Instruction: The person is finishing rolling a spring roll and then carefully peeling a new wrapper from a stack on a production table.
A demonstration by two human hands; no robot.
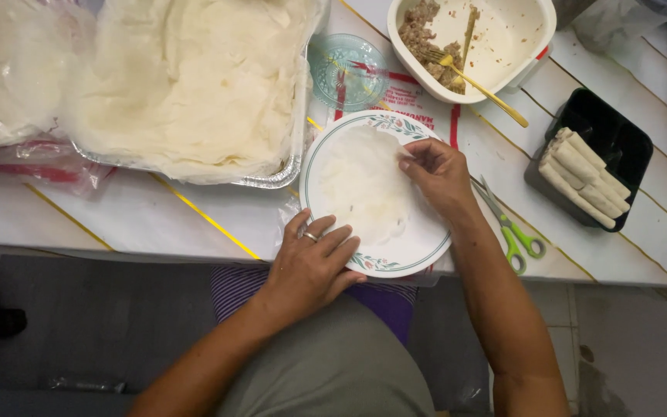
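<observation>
Both hands [314, 259] [435, 174] rest spread on wrapper [364, 185]; white plank table [642, 239], grey floor [102, 332].

Pretty even, soft indoor light here, nothing harsh. The white table [156, 212] and the stack of wrappers [194, 77] at 11 o'clock run bright, close to blown out, so the sheet texture washes away. Shadows are faint, just a soft one under the plate [418, 251] rim. The floor from 6 to 8 o'clock goes dim and murky. Focus is decent in the middle; edges look a bit stretched and softer, wide-angle style, mostly at 9 and 3 o'clock.
</observation>
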